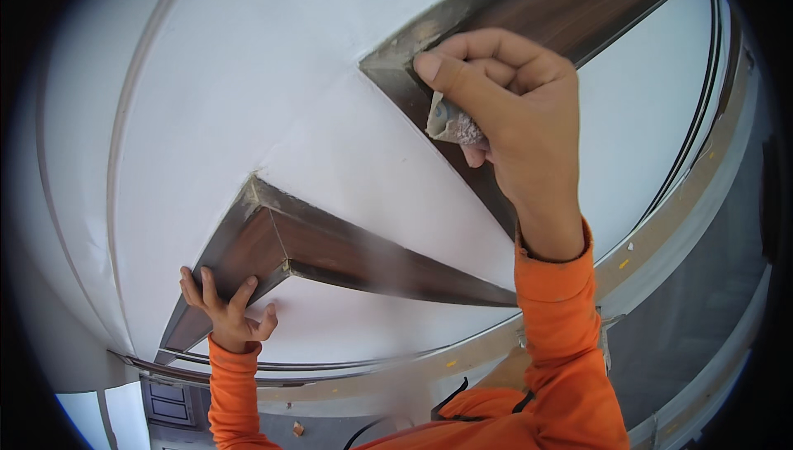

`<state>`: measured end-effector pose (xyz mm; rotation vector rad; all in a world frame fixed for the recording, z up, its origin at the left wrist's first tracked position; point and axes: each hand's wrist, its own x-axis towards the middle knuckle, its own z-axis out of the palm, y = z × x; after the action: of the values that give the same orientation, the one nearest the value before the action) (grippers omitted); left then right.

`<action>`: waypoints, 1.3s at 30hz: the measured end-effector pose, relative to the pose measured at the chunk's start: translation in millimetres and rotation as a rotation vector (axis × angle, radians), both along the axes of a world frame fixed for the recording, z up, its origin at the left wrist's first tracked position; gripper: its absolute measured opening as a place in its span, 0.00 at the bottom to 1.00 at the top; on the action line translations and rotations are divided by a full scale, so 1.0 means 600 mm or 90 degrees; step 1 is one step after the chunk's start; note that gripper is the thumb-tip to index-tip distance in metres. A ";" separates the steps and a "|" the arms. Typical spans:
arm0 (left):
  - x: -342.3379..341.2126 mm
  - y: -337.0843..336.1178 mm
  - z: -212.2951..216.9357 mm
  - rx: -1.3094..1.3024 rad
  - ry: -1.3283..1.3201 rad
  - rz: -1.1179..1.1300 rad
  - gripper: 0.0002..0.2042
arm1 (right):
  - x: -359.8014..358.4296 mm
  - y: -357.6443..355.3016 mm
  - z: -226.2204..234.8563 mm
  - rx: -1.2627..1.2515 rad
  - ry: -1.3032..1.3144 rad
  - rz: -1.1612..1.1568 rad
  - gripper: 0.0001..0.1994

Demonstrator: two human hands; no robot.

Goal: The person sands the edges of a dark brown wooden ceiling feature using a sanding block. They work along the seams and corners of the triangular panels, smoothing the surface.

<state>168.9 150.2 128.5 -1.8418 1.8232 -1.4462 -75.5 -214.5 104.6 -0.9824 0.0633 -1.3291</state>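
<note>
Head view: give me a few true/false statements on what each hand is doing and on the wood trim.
1. The right hand grips a small folded piece of sandpaper. True.
2. The sandpaper is pressed near the corner of the upper wood trim. True.
3. The left hand holds a paintbrush. False: it holds nothing; its fingers rest spread on the lower wood trim.
4. Both sleeves are blue. False: they are orange.
5. The surface around the trims is white. True.
</note>
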 end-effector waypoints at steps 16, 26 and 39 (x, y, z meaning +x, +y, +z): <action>-0.003 -0.015 0.001 0.001 -0.027 -0.005 0.23 | -0.015 -0.005 0.010 -0.010 0.055 0.012 0.07; -0.009 -0.016 0.005 0.009 -0.037 -0.006 0.21 | -0.017 -0.001 0.010 -0.014 0.050 -0.033 0.05; -0.001 -0.010 0.000 0.003 -0.035 -0.003 0.22 | 0.011 0.009 0.007 -0.055 0.025 -0.185 0.02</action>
<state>168.6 144.4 128.2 -1.7786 1.8046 -1.4771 -69.1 -209.2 109.0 -1.1033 0.1856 -1.5888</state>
